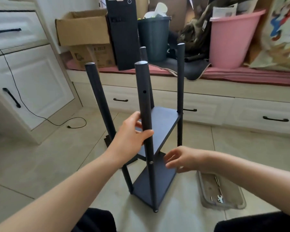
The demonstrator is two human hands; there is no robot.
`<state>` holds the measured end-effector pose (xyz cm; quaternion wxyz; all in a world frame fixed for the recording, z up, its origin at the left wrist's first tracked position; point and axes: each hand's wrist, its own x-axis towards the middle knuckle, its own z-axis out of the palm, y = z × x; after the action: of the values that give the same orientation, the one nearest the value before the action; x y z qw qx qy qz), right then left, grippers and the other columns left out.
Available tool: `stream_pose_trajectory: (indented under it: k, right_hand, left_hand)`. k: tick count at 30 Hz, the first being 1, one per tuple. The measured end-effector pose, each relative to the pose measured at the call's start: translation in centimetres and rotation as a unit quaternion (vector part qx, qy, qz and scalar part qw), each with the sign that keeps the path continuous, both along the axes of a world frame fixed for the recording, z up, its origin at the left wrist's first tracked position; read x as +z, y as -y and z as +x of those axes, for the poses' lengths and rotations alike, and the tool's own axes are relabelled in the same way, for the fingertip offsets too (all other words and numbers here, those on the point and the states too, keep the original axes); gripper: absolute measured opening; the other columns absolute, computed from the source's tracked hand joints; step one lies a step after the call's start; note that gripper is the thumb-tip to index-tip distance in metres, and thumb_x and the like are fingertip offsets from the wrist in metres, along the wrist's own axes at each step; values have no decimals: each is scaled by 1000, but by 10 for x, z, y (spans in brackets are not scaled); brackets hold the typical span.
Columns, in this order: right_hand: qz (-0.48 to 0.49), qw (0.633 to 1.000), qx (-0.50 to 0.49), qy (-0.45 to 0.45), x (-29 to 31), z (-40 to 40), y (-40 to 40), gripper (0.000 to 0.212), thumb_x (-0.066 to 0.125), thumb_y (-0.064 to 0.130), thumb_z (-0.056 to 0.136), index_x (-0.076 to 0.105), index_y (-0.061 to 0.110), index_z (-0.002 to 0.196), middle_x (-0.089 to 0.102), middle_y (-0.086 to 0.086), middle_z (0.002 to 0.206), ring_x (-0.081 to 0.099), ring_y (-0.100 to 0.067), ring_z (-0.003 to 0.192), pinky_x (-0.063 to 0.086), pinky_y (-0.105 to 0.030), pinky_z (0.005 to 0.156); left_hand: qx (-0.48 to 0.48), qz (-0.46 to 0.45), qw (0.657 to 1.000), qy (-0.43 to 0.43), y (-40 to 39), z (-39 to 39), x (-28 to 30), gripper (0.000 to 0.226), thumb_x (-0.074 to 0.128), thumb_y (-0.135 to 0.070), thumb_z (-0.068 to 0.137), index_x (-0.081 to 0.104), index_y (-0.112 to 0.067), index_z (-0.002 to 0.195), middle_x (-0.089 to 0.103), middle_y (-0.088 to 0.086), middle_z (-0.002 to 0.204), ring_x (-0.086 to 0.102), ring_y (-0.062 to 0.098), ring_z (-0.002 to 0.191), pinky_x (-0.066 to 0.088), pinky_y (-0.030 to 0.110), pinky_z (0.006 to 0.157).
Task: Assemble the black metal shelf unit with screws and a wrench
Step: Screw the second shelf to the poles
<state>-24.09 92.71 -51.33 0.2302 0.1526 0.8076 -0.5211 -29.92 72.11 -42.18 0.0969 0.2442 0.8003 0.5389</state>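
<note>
The black metal shelf unit (159,180) stands on the tiled floor in front of me, with several upright poles and two dark shelf boards. The upper board (162,124) sits tilted. My left hand (132,133) grips the near front pole (145,106) at mid height. A screw head (151,162) shows on that pole lower down. My right hand (182,159) hovers with relaxed, spread fingers beside the lower board's right edge, holding nothing. A clear plastic tray (206,193) on the floor to the right holds a small wrench (220,198) and loose screws.
White cabinets (30,84) stand at the left with a black cable (60,123) trailing over the floor. A drawer bench (224,108) runs along the back, loaded with cardboard boxes (84,30), a dark bin (154,37) and a pink tub (231,41). My knees are at the bottom edge.
</note>
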Motion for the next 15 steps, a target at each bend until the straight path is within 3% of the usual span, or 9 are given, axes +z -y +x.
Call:
stream_pose_trajectory:
  k: [5, 12, 15]
  right_hand:
    - [20, 989, -132, -64, 28, -16, -53, 22, 69, 23, 91, 66, 16, 111, 72, -4, 106, 67, -15, 101, 57, -25, 77]
    - [86, 953, -250, -150, 35, -52, -70, 43, 59, 33, 97, 46, 11, 133, 57, -4, 117, 60, -21, 103, 54, -33, 80]
    - [116, 940, -274, -165, 41, -75, -68, 51, 57, 34, 97, 40, 9, 138, 57, -7, 119, 60, -25, 106, 54, -43, 91]
  left_hand:
    - [-22, -22, 999, 28, 14, 6, 4, 28, 69, -13, 94, 60, -34, 110, 62, -3, 100, 73, 14, 86, 63, 35, 81]
    - [-45, -42, 998, 25, 18, 17, 1, 31, 70, -11, 93, 59, -38, 104, 63, -7, 101, 73, 8, 83, 59, 39, 90]
    - [-51, -59, 997, 2, 14, 21, -3, 37, 71, -12, 92, 57, -45, 100, 62, -9, 99, 70, 4, 81, 59, 29, 83]
